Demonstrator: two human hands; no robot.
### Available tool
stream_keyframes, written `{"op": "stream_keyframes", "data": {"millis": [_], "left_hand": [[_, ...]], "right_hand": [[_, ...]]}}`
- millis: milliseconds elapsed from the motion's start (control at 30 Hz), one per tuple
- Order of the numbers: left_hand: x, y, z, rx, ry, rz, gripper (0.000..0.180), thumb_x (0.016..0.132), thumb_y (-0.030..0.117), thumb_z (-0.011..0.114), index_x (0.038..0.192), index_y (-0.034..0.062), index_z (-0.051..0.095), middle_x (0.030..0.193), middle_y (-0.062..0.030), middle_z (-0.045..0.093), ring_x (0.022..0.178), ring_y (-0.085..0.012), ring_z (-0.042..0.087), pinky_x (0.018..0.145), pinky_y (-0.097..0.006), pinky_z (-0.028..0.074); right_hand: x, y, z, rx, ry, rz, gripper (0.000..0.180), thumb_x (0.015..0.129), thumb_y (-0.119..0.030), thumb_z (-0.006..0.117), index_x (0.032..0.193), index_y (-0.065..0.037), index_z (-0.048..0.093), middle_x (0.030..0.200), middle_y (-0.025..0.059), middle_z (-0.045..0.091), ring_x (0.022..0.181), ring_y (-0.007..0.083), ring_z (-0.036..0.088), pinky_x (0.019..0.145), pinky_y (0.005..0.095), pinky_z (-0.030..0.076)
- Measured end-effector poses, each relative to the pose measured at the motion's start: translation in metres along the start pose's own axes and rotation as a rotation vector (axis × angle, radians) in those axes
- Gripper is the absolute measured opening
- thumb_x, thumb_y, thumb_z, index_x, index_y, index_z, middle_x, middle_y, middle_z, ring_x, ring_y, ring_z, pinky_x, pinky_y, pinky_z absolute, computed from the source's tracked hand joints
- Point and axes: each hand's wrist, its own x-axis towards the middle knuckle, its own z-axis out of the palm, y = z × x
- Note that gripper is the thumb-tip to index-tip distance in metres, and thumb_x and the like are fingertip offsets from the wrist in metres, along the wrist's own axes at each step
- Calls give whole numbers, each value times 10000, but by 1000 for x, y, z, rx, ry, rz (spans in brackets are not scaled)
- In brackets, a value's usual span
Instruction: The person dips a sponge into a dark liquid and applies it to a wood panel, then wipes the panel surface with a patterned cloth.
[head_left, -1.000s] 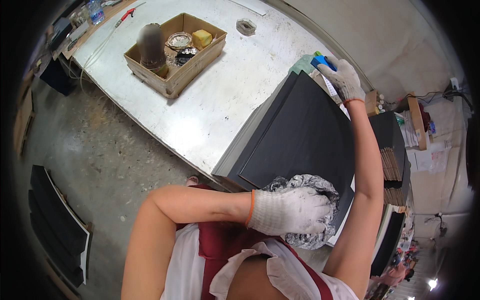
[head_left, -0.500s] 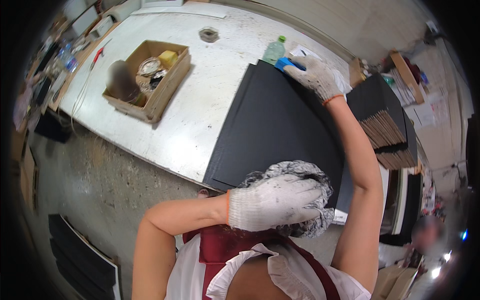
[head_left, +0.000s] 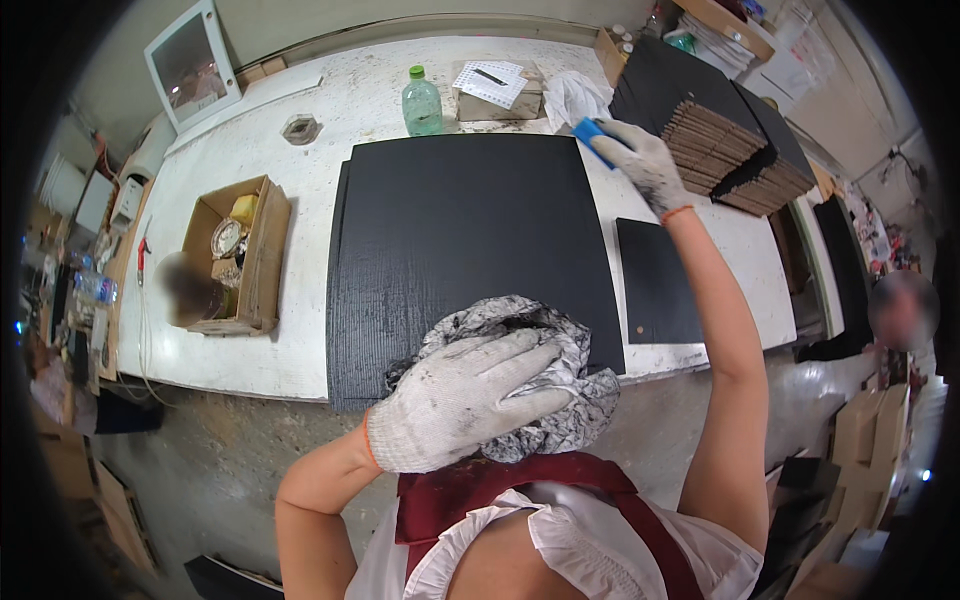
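Observation:
A large black textured panel (head_left: 470,225) lies on a stack of like panels on the white worktable (head_left: 250,360). My left hand (head_left: 460,400), in a white knit glove, presses a crumpled grey stained rag (head_left: 550,400) onto the panel's near edge. My right hand (head_left: 645,160), also gloved, reaches to the panel's far right corner and grips a small blue block (head_left: 590,140) against it.
An open cardboard box (head_left: 262,262) of small items stands at the left. A green plastic bottle (head_left: 421,102), a small box with papers (head_left: 495,90) and a white cloth (head_left: 575,95) sit at the back. Stacked dark boards (head_left: 720,140) and a smaller black panel (head_left: 655,280) lie right. Another person (head_left: 900,315) is at the right edge.
The view has swung so the panel now lies square in front of me. Both hands keep their hold, the left on the rag, the right on the blue block at the far corner.

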Motion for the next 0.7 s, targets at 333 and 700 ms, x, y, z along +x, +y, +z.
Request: {"op": "stream_keyframes", "data": {"millis": [333,700], "left_hand": [[4,4,-4,39,-38,-8,446,764,142,584,1205,178,641,1365,-156,524,1227,-329,539,974,-413,457],[10,3,-4,75,-1,-8,479,707,136,604,1179,169,682,1295,-165,591,1184,-316,583,971,-398,469]], "right_hand": [[-109,-28,-3,-50,88,-48,473,826,-350,690,1209,-77,640,1154,177,636,1036,342,606,880,401,481],[-273,-73,-48,-57,-40,-224,520,766,-332,745,1167,-23,626,1135,147,606,972,357,574,886,461,441]]}}
